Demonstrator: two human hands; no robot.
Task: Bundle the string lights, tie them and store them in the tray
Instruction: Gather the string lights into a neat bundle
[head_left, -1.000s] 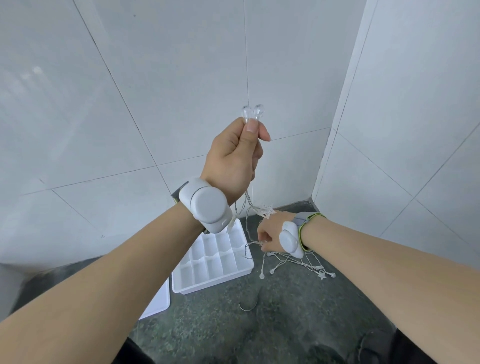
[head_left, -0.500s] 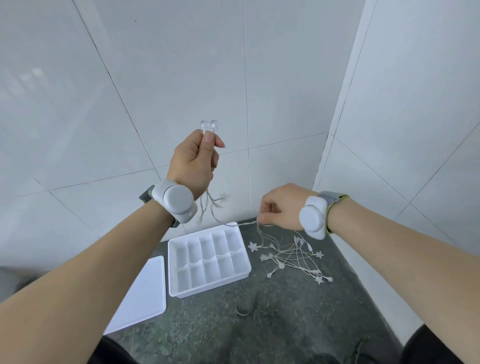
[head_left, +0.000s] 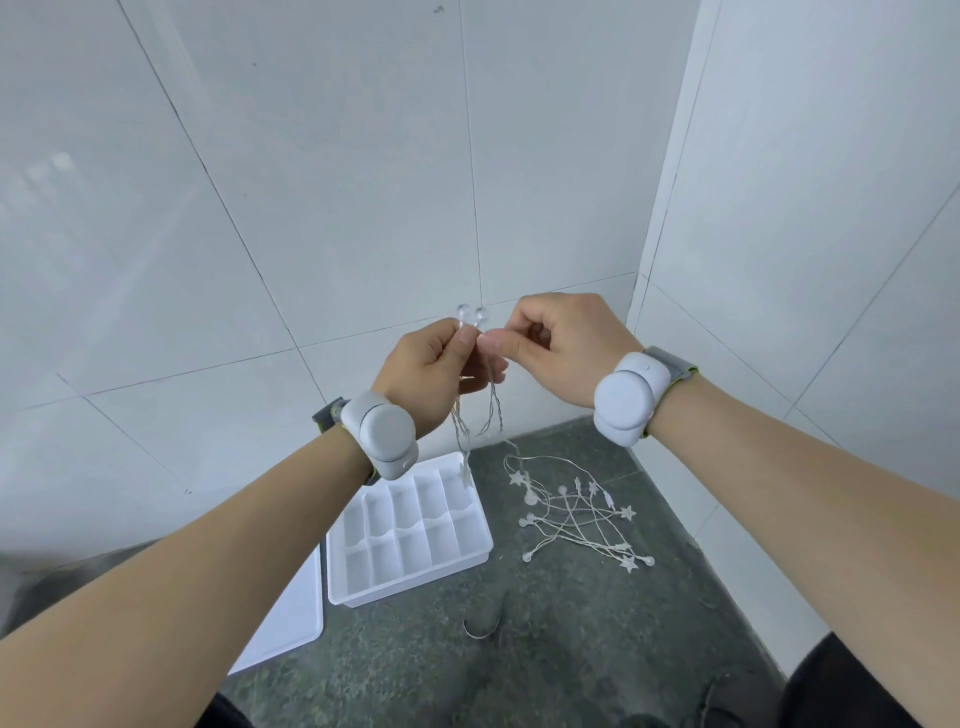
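Note:
My left hand (head_left: 426, 371) pinches two clear round bulbs of the string lights (head_left: 574, 514) in front of the wall, their tips poking above my thumb. Right beside it, my right hand (head_left: 563, 343) pinches the thin wire, fingertips almost touching the left thumb. Wire loops hang from both hands down to the dark floor, where the rest lies in a loose tangle with star and ball bulbs. The white compartment tray (head_left: 485, 540) sits on the floor just left of that tangle, below my left wrist.
A flat white lid (head_left: 291, 618) lies left of the tray, partly behind my left forearm. A small curved wire tie (head_left: 485, 626) rests on the floor in front of the tray. White tiled walls close in at the back and right.
My right hand has risen from near the floor up to the left hand, bringing wire with it. The left hand has stayed raised with the bulbs, and less wire lies on the floor.

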